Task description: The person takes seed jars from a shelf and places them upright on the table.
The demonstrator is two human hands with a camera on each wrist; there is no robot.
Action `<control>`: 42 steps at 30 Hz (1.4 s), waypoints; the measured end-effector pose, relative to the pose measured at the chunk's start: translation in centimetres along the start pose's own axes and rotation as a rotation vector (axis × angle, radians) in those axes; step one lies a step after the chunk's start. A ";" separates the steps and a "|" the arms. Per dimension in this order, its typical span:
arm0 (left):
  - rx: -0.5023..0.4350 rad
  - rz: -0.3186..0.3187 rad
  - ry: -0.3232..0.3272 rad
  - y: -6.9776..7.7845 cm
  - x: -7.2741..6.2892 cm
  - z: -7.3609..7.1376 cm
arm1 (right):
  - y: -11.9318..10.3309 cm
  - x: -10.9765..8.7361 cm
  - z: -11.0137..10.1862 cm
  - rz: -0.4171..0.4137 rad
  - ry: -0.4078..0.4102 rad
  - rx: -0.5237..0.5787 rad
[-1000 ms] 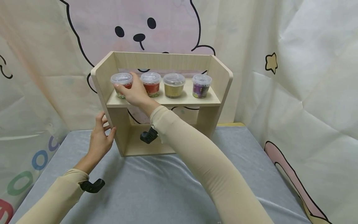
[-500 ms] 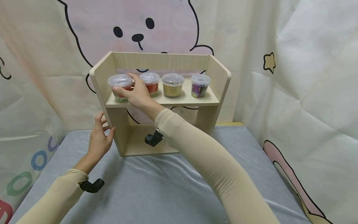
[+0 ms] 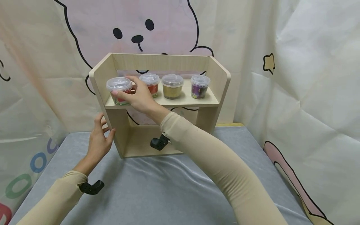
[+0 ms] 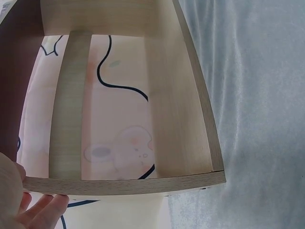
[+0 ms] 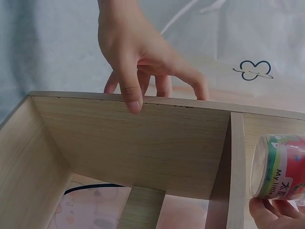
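A lidded tub with a red-and-green label (image 3: 119, 87) is left of centre in the head view, at the front left of the upper tier of a wooden rack (image 3: 160, 59). Whether its base touches the board cannot be told. The right hand (image 3: 143, 98) grips it from its right side, thumb across the front and fingers behind, a hold that seems chosen to leave the lid unpressed.

Right of it stand a second red tub (image 3: 153, 87), partly behind that hand, a yellow tub (image 3: 172, 90) and a purple tub (image 3: 199, 90), all upright and set apart, probably so fingers fit between.

Lower left, the left hand (image 3: 99, 142) pinches the rack's side panel, thumb over its edge and fingers outside, presumably to steady it. The rack stands on a grey cloth (image 3: 157, 187), its front open towards the person, which likely makes reaching in easier. Behind hangs a curtain with a bear's face (image 3: 168, 34), at the top of the frame.
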State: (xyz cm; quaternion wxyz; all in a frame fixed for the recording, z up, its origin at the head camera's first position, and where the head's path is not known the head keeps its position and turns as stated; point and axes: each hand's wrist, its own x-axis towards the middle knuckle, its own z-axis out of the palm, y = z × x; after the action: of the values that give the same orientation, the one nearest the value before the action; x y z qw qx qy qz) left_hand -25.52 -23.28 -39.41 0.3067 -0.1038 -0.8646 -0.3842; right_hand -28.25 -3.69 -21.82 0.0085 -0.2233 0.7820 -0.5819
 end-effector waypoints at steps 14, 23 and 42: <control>-0.012 0.008 -0.001 0.0 0.0 0.0 | 0.1 -2.4 -0.8 -0.064 -0.082 0.108; -0.017 0.036 0.001 -0.1 -0.1 -0.1 | 0.3 -3.7 -1.1 -0.083 -0.157 0.107; -0.027 0.035 0.006 -0.1 -0.2 0.0 | 2.1 -6.1 -1.3 -0.132 -0.247 0.171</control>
State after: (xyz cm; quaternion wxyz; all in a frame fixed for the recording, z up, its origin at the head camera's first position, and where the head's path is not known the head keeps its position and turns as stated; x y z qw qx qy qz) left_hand -25.43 -23.35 -39.57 0.3148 -0.1218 -0.8565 -0.3906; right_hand -23.82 0.12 -24.84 0.0852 -0.3426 0.7063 -0.6136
